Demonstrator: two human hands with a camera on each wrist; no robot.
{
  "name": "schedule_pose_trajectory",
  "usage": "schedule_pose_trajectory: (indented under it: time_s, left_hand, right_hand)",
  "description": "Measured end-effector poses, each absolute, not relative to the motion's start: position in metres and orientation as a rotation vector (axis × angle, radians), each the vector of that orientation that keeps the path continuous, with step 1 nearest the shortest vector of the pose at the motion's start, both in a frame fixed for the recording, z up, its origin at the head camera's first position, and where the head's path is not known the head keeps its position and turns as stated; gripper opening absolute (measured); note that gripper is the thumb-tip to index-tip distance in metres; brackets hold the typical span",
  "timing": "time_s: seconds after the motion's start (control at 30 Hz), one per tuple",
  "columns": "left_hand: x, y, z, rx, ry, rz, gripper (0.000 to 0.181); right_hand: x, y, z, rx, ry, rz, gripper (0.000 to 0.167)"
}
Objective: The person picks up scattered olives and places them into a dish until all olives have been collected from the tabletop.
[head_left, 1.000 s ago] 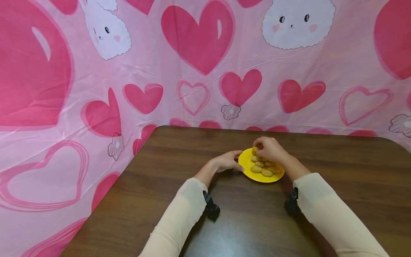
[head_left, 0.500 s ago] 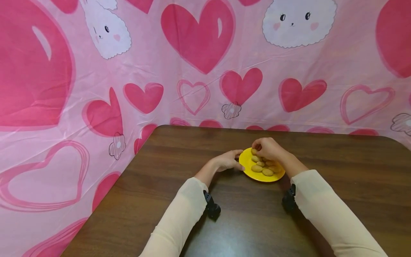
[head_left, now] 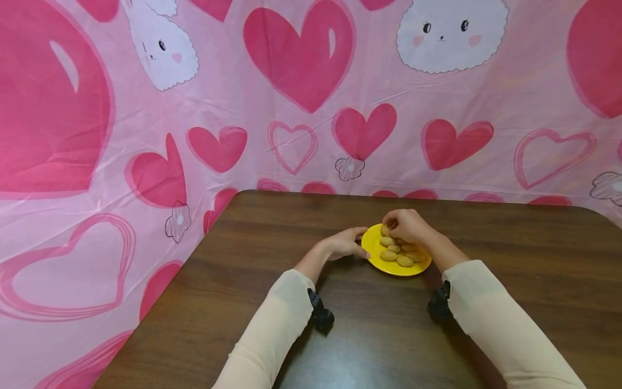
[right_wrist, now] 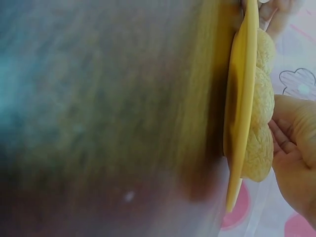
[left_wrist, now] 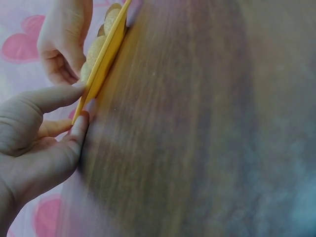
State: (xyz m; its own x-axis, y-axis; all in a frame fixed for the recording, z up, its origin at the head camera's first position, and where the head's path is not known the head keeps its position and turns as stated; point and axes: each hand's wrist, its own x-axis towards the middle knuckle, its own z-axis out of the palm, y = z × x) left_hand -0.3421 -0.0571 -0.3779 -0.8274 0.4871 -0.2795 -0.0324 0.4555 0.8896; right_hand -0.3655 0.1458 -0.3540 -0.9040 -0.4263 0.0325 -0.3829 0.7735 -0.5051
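A yellow plate (head_left: 371, 254) lies on the table with several oval golden-brown cookies (head_left: 388, 255) on it. My left hand (head_left: 343, 244) holds the plate's left rim, and in the left wrist view the thumb (left_wrist: 61, 96) touches the rim with fingers at its edge. Over the back of the plate, my right hand (head_left: 408, 225) pinches a cookie (head_left: 385, 230) near the far left rim. Part of that cookie is hidden by the fingers. In the right wrist view, other cookies (right_wrist: 259, 153) stand between the camera and the right hand (right_wrist: 296, 153).
The brown wooden table (head_left: 311, 216) extends around the plate on all sides. A pink cloth with hearts (head_left: 301, 54) hangs behind the table and along its left side. Each wrist carries a small black camera (head_left: 322, 313).
My right hand has come down slightly, and the pinched cookie now sits lower, close to the other cookies. The left hand has stayed at the plate's rim.
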Motion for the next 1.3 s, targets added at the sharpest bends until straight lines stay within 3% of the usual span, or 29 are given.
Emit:
schedule_pose_trajectory:
  time_s: [0.97,1.3]
  left_hand:
    - [-0.343,-0.055,-0.377,0.356,2.207,1.356,0.078]
    - [-0.342,-0.057,-0.377,0.371,2.208,1.354,0.078]
  right_hand:
    - [-0.339,0.177,-0.323,-0.619,2.952,-1.059,0.021]
    - [-0.328,0.203,-0.324,-0.521,2.918,-1.134,0.03]
